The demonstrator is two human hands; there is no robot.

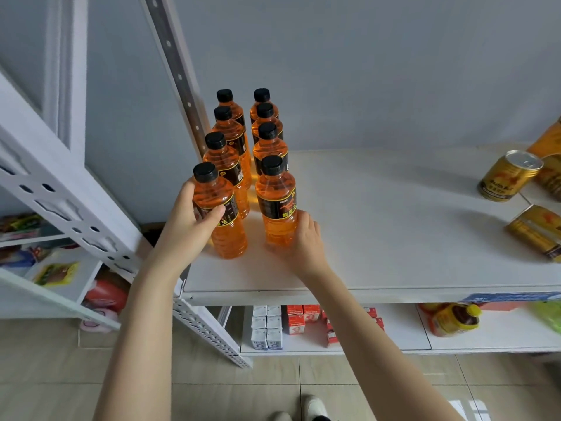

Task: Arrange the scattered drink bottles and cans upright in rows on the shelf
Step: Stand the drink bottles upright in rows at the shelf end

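Left grip [194,223] clasped an orange drink bottle [230,244]; right grip [303,238] clasped the neighbouring bottle [276,189] low. Both vertical, black caps up, black labels.

Eight orange bottles [226,161] with black caps are standing upright in two rows of four at the left end of the shelf [394,238], running from front to back. The front-left bottle [226,229] and front-right bottle [277,205] are heading the rows. At the right edge, one gold can [510,176] is standing upright and a second gold can [537,232] is lying on its side.
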